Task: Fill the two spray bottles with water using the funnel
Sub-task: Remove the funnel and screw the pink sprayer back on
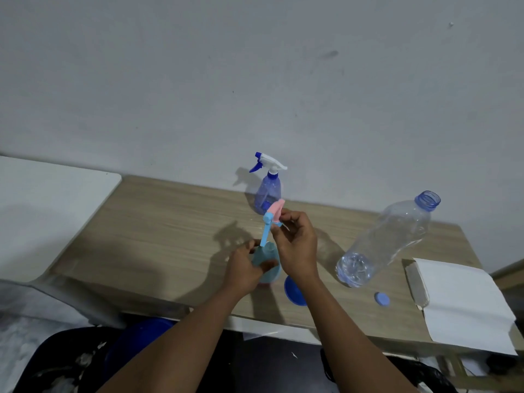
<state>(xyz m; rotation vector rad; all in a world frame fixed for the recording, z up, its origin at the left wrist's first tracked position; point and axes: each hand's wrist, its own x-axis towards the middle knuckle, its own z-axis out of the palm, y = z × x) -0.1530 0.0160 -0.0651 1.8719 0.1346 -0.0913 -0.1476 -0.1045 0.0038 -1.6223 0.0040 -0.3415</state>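
Here, both hands work close together over the near middle of the bench [158, 222]. The left hand [243, 268] wraps its fingers round the body of the pale blue spray bottle [266, 269], which stands on the bench. The right hand [297, 245] pinches the pink and blue trigger head [274, 212] above it. The head is off the neck, and its blue dip tube [263, 236] slants down with its tip at the bottle's mouth. Whether the head is coming out or going in cannot be told.

That bottle looks like thin, light plastic that probably dents under a hard squeeze and tips easily. The body is the place to steady it, low and with a gentle grip. The head seems best held by its collar, since the tube is likely to flex and may drip.

Just beside the right wrist the blue funnel [295, 292] lies on the bench, partly hidden. The second spray bottle [268, 191] stands behind the hands near the wall, its white and blue head on. To the right stands a large clear water bottle [388, 239] with its mouth open; how much water it holds is hard to tell. Its blue cap [382, 298] lies near its base, and a white sheet [465, 304] lies at the bench's right end.
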